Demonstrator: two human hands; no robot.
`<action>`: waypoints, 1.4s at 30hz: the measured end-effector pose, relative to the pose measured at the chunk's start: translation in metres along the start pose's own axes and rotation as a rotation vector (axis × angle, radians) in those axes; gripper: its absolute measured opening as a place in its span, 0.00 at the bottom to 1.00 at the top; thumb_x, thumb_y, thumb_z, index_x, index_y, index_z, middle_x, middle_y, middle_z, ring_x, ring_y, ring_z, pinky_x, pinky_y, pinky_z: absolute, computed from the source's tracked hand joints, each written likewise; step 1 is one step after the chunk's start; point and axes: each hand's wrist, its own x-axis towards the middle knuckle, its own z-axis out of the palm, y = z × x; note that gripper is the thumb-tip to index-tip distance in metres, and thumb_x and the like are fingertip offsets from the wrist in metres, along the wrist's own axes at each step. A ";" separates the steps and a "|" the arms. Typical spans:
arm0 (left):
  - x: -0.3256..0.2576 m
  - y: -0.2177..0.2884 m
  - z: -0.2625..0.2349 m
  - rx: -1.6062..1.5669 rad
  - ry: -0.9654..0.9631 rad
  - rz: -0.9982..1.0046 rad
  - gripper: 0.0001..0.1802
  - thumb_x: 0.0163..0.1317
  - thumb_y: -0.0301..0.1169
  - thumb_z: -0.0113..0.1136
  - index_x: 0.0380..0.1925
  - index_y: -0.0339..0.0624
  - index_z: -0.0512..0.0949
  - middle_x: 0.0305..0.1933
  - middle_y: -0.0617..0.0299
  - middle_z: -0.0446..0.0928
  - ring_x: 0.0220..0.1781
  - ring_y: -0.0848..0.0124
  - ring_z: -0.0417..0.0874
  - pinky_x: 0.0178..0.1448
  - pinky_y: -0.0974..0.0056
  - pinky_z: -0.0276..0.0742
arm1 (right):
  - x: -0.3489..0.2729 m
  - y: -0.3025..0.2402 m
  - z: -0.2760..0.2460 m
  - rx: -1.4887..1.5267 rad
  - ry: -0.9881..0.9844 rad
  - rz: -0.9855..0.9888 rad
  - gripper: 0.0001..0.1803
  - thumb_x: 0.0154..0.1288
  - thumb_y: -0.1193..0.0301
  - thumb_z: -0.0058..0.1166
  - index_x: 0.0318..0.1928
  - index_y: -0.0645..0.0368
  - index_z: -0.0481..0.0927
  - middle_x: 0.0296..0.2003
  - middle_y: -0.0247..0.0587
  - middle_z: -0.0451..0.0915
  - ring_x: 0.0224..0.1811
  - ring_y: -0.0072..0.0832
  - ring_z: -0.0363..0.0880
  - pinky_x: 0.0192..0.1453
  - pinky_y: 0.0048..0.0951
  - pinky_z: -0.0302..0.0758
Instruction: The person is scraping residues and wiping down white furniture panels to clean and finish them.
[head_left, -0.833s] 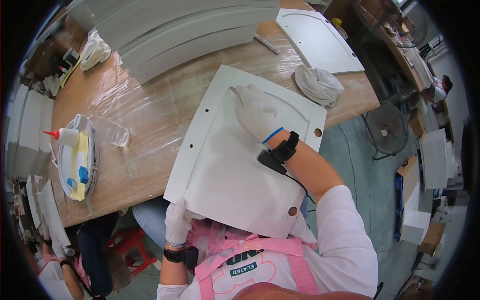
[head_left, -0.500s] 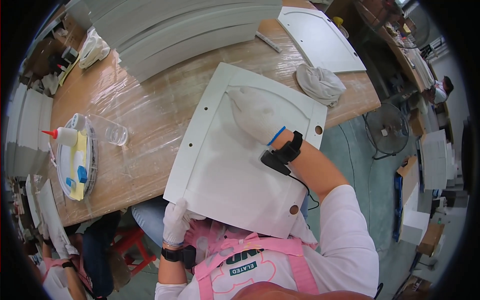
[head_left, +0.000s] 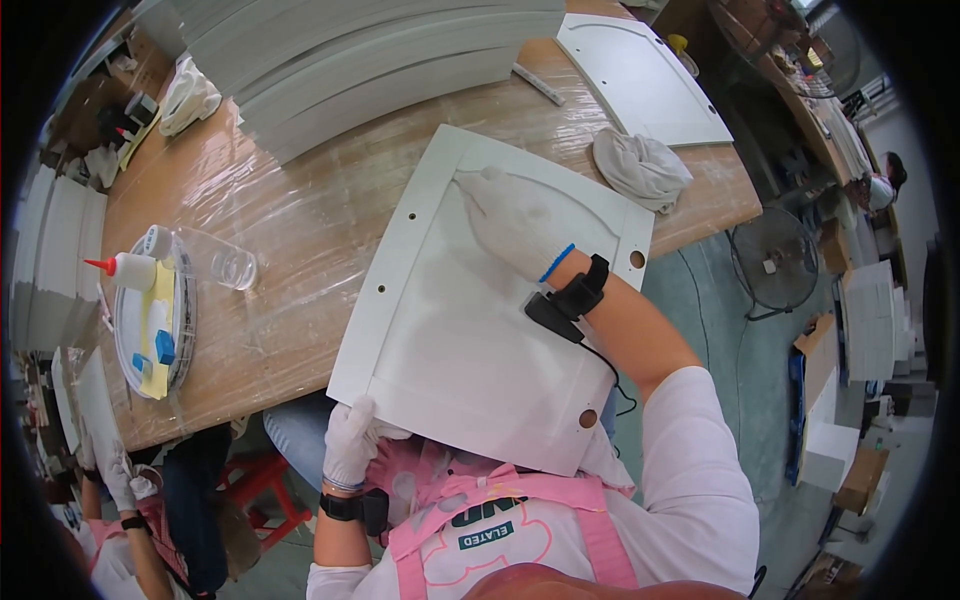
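Observation:
A white door panel with a recessed, curved-top field and several holes lies slanted across the near table edge and over my lap. My left hand, in a white glove, grips its near-left edge; the fingers beneath are hidden. On the panel's far part rests my gloved right hand, fingers drawn together by the far-left corner of the recessed groove. Whatever those fingers hold, if anything, is hidden under the hand.
A tall stack of white panels stands behind. To the left are a round tray with a red-tipped glue bottle and a clear cup. A crumpled cloth and another panel lie right. A co-worker's gloved hands show lower left.
My right hand has shifted very slightly on the panel near the groove corner. My left hand and the panel stay put. The co-worker's hands at lower left have moved a little.

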 end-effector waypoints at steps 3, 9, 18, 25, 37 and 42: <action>0.000 -0.001 -0.001 -0.009 0.010 0.005 0.27 0.76 0.39 0.50 0.61 0.21 0.67 0.48 0.42 0.83 0.40 0.56 0.90 0.43 0.56 0.91 | 0.002 0.005 -0.003 0.021 0.006 -0.014 0.14 0.73 0.72 0.44 0.52 0.61 0.79 0.46 0.53 0.78 0.47 0.52 0.79 0.51 0.49 0.75; 0.003 0.001 0.000 0.004 0.012 -0.007 0.28 0.75 0.39 0.51 0.61 0.21 0.68 0.49 0.43 0.83 0.42 0.56 0.90 0.45 0.55 0.91 | -0.001 0.013 0.011 -0.046 0.018 -0.005 0.16 0.73 0.72 0.45 0.55 0.61 0.79 0.44 0.54 0.79 0.48 0.51 0.79 0.53 0.47 0.75; 0.002 0.000 -0.001 0.005 0.007 -0.006 0.29 0.74 0.41 0.53 0.61 0.22 0.68 0.49 0.42 0.83 0.42 0.56 0.90 0.44 0.55 0.91 | 0.006 0.004 -0.007 0.019 0.002 0.047 0.15 0.72 0.71 0.44 0.54 0.60 0.79 0.46 0.53 0.79 0.48 0.51 0.79 0.50 0.48 0.76; 0.002 0.000 -0.003 0.003 0.014 -0.018 0.29 0.74 0.40 0.53 0.61 0.21 0.68 0.49 0.42 0.83 0.42 0.55 0.90 0.45 0.54 0.91 | -0.018 -0.010 -0.007 0.006 -0.068 -0.173 0.15 0.71 0.71 0.49 0.54 0.60 0.81 0.44 0.50 0.81 0.45 0.49 0.80 0.50 0.46 0.77; -0.005 -0.014 -0.009 -0.086 0.027 -0.084 0.30 0.76 0.40 0.51 0.63 0.21 0.65 0.53 0.40 0.81 0.45 0.53 0.89 0.49 0.52 0.89 | -0.086 0.055 -0.115 0.945 -0.015 0.691 0.11 0.77 0.65 0.52 0.43 0.60 0.78 0.31 0.29 0.78 0.27 0.15 0.74 0.30 0.19 0.71; -0.011 -0.024 0.019 -0.089 -0.066 -0.160 0.29 0.77 0.39 0.49 0.66 0.23 0.64 0.54 0.39 0.81 0.48 0.53 0.89 0.51 0.54 0.89 | -0.155 0.077 -0.147 1.042 0.040 0.760 0.10 0.76 0.66 0.54 0.41 0.60 0.78 0.29 0.30 0.78 0.27 0.17 0.74 0.30 0.20 0.71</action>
